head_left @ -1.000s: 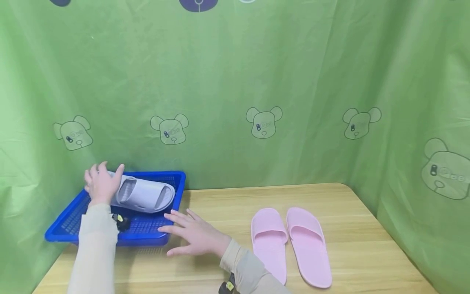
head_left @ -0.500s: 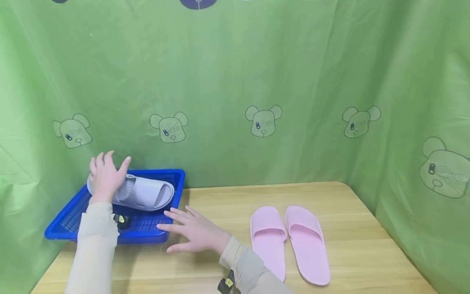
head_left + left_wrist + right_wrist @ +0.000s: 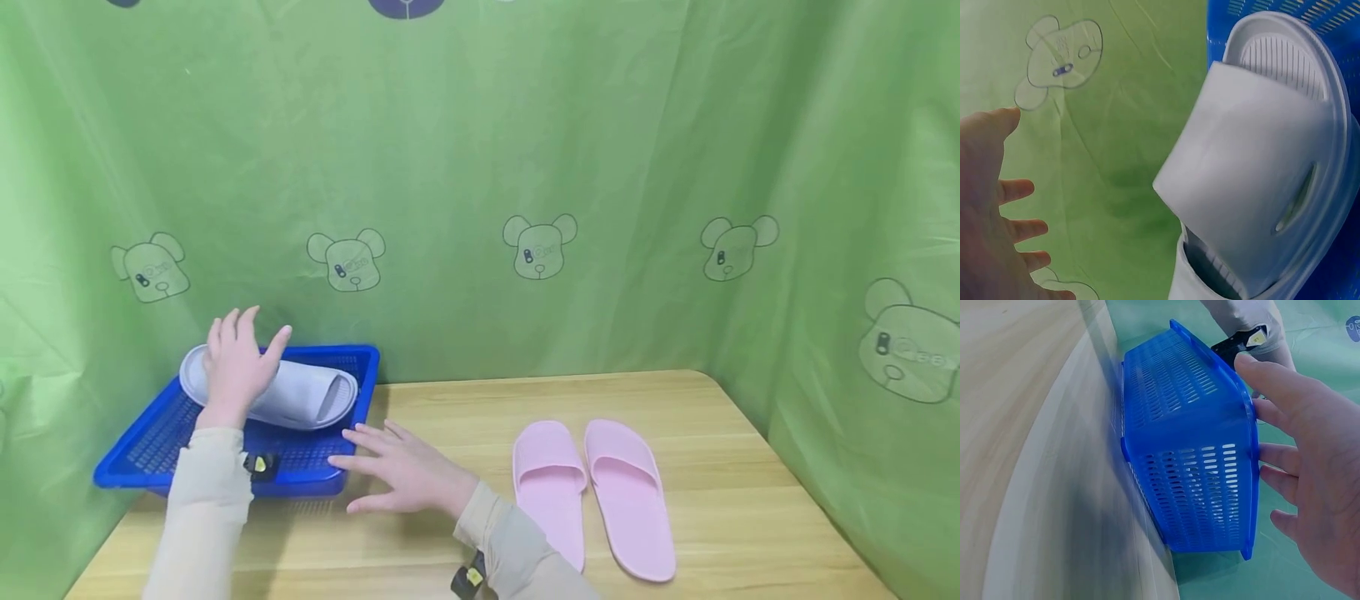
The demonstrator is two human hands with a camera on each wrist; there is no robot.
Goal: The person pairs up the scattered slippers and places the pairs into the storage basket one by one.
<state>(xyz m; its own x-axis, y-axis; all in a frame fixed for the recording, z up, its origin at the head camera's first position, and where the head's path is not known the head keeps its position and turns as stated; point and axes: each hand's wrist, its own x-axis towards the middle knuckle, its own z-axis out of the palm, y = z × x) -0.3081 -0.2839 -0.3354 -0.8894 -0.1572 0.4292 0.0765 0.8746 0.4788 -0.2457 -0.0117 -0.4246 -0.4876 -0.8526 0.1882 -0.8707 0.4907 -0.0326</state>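
The blue basket [image 3: 307,486] stood with its left side seeming to reach past the edge of the wooden table [image 3: 735,500], so a hard press on that side might have tipped it. The grey slipper [image 3: 300,396] lay in the basket, toward the back, its toe near the right rim and its heel end at the rear-left corner, apparently resting on or over the rim there. That high perch could have let it slide or rock, had a cuff or finger caught it. The left hand [image 3: 240,371] hung above the slipper inside the basket's span, fingers spread and clasping nothing; in its wrist view a gap showed between them. The right hand [image 3: 408,473] was just off the basket's front-right corner, also loose and spread, though whether its fingertips brushed the rim could not be told; a careless nudge there might have shoved the basket leftward.

The slipper was pale and smooth, with a broad strap, a slot in its side and a ribbed footbed. A 2nd sole seemed to lie beneath it. Well right of the basket sat 2 pink slippers [image 3: 633,521].
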